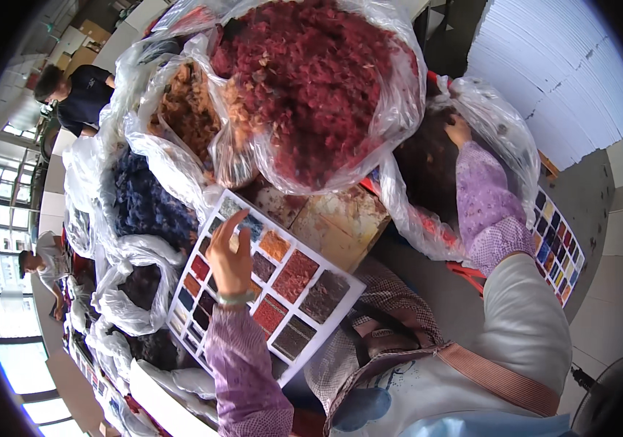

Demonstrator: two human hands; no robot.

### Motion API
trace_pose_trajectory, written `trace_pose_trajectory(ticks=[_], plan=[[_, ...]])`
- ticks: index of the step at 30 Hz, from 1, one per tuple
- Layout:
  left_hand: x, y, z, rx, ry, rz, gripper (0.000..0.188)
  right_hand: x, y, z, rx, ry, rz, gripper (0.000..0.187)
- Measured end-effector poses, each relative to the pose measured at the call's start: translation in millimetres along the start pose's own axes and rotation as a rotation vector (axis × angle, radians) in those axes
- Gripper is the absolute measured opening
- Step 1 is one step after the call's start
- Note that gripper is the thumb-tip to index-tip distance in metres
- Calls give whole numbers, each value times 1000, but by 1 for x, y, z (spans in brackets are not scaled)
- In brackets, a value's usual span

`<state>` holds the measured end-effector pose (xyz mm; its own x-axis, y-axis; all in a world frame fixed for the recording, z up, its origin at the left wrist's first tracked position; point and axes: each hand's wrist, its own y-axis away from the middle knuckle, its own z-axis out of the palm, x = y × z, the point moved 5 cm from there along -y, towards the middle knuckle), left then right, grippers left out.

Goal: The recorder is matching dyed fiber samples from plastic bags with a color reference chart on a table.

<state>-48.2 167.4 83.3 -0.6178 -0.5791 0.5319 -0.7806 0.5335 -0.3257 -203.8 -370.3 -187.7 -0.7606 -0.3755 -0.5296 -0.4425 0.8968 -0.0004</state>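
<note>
Head view: left hand (228, 256), fingers parted, above the colour-swatch card (266, 287), long axis seemingly upper left to lower right; contact unclear. Right hand (459, 131) nearer the dark-brown fibre (426, 159), which spreads leftward inside its plastic bag (504, 116); cannot tell grip.

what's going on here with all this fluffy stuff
The person's left hand is over a swatch sheet, and the right hand is in an open plastic bag of dark brown fibre. Red fibre, orange fibre and navy fibre fill other open bags nearby. Two other people are off left.
</note>
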Motion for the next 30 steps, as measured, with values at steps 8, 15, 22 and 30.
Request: trace_pose_trajectory(ticks=[8,15,22,30], plan=[[7,-127,128,-310,-10,62,16,-60,66,-100,-108,-61,-185,45],[30,-123,241,-584,24,105,35,-58,104,-151,115,-263,-535,23],[2,-138,215,-436,-139,163,39,-46,133,-149,0,-119,-462,9],[-17,-106,180,-529,-391,338,49,-32,138,-142,-143,-140,-297,11]])
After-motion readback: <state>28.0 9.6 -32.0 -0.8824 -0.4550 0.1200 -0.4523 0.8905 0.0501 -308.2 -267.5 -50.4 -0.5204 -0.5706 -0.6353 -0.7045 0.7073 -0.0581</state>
